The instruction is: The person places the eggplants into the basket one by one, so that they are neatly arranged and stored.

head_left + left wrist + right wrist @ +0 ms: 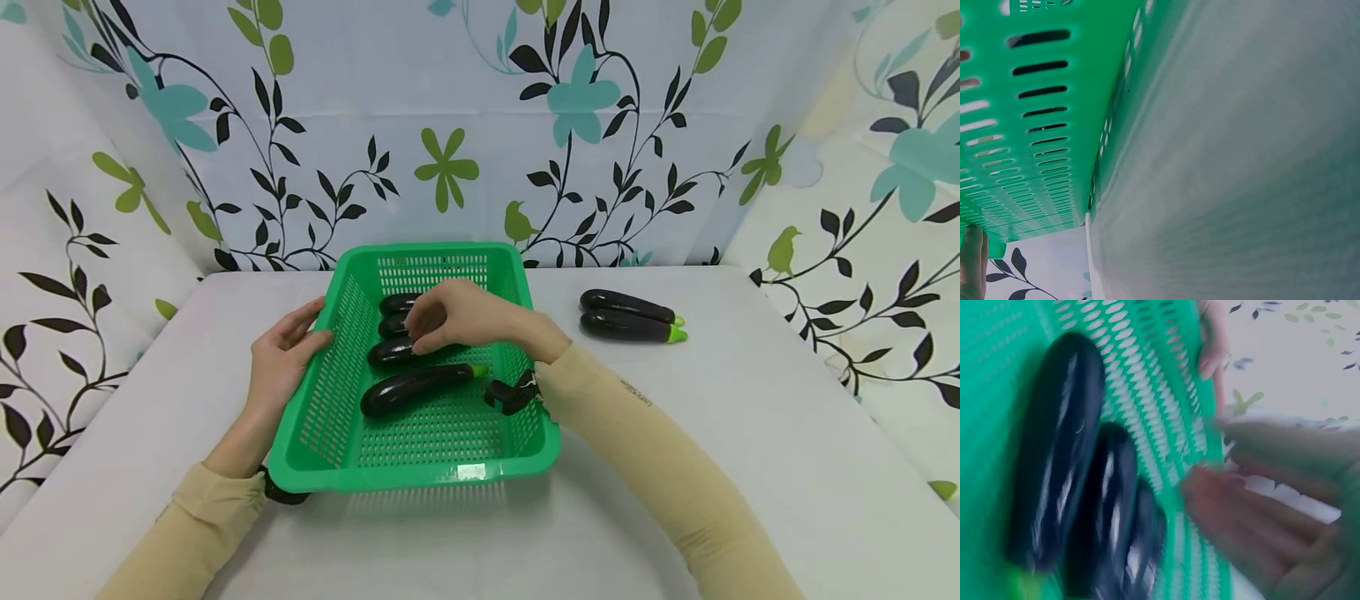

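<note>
A green plastic basket [315, 480] with slotted walls stands on the white table. Several dark, glossy eggplants lie in it side by side. The nearest eggplant [412, 390] points its green stem end to the right. My left hand [281, 358] grips the basket's left rim, with the thumb over the edge. Above the farther eggplants hovers my right hand [468, 315], its fingers loosely bent and holding nothing. It partly hides those eggplants in the head view. The right wrist view shows the blurred right hand [1272, 519] beside the row of eggplants [1060, 456].
Two more eggplants [630, 325] lie together on the table to the right of the basket. A white curtain [480, 83] with leaf and flower prints hangs behind the table and along both sides. Each wrist carries a small black camera [512, 393].
</note>
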A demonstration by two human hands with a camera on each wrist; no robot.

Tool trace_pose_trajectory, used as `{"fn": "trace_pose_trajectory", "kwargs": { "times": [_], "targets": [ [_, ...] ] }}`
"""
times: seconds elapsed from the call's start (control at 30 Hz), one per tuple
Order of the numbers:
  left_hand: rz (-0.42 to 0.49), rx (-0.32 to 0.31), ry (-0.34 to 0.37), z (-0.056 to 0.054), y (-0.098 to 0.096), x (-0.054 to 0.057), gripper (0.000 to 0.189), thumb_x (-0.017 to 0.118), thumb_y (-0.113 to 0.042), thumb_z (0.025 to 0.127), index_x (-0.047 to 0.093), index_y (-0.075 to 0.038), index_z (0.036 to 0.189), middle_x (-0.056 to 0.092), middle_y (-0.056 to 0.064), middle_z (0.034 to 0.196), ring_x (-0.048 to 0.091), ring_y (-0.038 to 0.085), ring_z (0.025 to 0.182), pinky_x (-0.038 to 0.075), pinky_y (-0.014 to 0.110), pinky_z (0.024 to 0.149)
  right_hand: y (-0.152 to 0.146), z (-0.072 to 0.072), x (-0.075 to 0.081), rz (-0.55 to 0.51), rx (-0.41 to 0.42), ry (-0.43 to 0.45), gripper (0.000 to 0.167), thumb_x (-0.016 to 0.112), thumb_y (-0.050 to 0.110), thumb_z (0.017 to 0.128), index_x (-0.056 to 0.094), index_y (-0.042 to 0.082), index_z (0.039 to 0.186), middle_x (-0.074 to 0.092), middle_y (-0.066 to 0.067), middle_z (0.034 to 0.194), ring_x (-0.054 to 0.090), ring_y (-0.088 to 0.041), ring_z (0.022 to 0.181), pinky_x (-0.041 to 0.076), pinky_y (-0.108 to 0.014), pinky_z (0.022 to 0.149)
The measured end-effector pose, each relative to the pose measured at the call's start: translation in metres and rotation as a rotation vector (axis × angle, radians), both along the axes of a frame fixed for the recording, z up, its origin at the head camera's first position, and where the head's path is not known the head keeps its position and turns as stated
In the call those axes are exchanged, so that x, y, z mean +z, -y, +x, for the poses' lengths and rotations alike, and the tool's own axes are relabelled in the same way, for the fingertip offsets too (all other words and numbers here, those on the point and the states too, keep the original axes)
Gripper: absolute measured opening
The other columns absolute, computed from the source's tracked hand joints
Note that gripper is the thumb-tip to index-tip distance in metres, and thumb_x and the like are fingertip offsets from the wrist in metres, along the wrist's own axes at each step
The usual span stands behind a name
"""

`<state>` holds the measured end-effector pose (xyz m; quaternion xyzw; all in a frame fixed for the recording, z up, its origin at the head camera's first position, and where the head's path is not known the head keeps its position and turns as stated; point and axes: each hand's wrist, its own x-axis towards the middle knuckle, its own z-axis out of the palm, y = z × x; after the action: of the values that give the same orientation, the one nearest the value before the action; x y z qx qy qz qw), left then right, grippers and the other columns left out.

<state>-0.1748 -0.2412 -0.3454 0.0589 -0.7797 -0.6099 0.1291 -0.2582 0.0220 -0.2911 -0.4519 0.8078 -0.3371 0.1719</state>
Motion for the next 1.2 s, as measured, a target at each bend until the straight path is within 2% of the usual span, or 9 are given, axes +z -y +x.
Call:
{"fn": "trace_pose_trajectory", "kwargs": {
  "times": [0.13, 0.27, 0.53, 0.73, 0.9, 1.03, 1.2],
  "targets": [
    [0.006, -0.001, -0.004, 0.001, 0.001, -0.003, 0.054, 0.064, -0.016, 0.096, 0.05, -0.01, 0.148, 0.049, 0.013, 0.149, 0.059, -0.013, 0.102, 0.052, 0.01, 0.078, -0.019, 0.006, 0.021, -0.074, -0.046, -0.026, 0.028, 0.076, 0.016, 0.09, 0.072, 0.007, 0.116, 0.074, -0.007, 0.111, 0.069, -0.012, 0.099, 0.055, -0.025, 0.088],
    [0.001, -0.011, -0.011, 0.0, 0.002, -0.002, 0.054, 0.065, -0.017, 0.097, 0.05, -0.01, 0.148, 0.049, 0.013, 0.15, 0.059, -0.013, 0.102, 0.052, 0.01, 0.078, -0.046, 0.009, 0.034, -0.138, -0.105, -0.027, 0.028, 0.075, 0.015, 0.09, 0.072, 0.007, 0.116, 0.073, -0.006, 0.112, 0.069, -0.015, 0.102, 0.056, -0.028, 0.09],
    [-0.004, -0.015, -0.01, 0.001, 0.004, -0.003, 0.054, 0.065, -0.019, 0.097, 0.05, -0.011, 0.148, 0.048, 0.012, 0.151, 0.057, -0.013, 0.106, 0.052, 0.01, 0.078, -0.1, 0.01, 0.035, -0.204, -0.274, -0.112, 0.028, 0.075, 0.019, 0.091, 0.072, 0.012, 0.118, 0.073, -0.005, 0.113, 0.068, -0.013, 0.103, 0.054, -0.031, 0.092],
    [0.001, -0.021, -0.016, 0.001, 0.004, -0.004, 0.054, 0.065, -0.02, 0.097, 0.049, -0.011, 0.149, 0.049, 0.012, 0.151, 0.058, -0.012, 0.108, 0.051, 0.01, 0.08, -0.138, 0.01, 0.022, -0.184, -0.442, -0.124, 0.028, 0.075, 0.023, 0.091, 0.072, 0.015, 0.118, 0.073, -0.003, 0.115, 0.068, -0.012, 0.104, 0.055, -0.025, 0.088],
    [-0.002, -0.014, -0.006, 0.002, 0.005, -0.004, 0.054, 0.064, -0.021, 0.097, 0.049, -0.013, 0.149, 0.049, 0.011, 0.151, 0.058, -0.011, 0.11, 0.05, 0.01, 0.08, -0.172, 0.008, -0.001, -0.134, -0.586, -0.115, 0.033, 0.076, 0.027, 0.09, 0.072, 0.013, 0.12, 0.072, -0.005, 0.119, 0.069, -0.017, 0.107, 0.054, -0.018, 0.085],
    [-0.015, -0.015, 0.003, 0.0, 0.004, -0.003, 0.055, 0.064, -0.022, 0.097, 0.049, -0.015, 0.149, 0.049, 0.009, 0.151, 0.058, -0.007, 0.114, 0.05, 0.01, 0.081, -0.204, 0.002, -0.022, -0.134, -0.648, -0.109, 0.041, 0.078, 0.028, 0.088, 0.07, 0.011, 0.124, 0.07, -0.01, 0.124, 0.068, -0.019, 0.109, 0.053, -0.015, 0.084],
    [-0.013, -0.004, 0.003, 0.0, 0.003, -0.003, 0.054, 0.065, -0.021, 0.097, 0.05, -0.014, 0.148, 0.05, 0.009, 0.15, 0.058, -0.008, 0.112, 0.049, 0.01, 0.081, -0.237, -0.008, -0.036, -0.118, -0.698, -0.068, 0.044, 0.08, 0.031, 0.086, 0.07, 0.013, 0.125, 0.068, -0.01, 0.126, 0.068, -0.016, 0.111, 0.054, -0.015, 0.083]
  ]
}}
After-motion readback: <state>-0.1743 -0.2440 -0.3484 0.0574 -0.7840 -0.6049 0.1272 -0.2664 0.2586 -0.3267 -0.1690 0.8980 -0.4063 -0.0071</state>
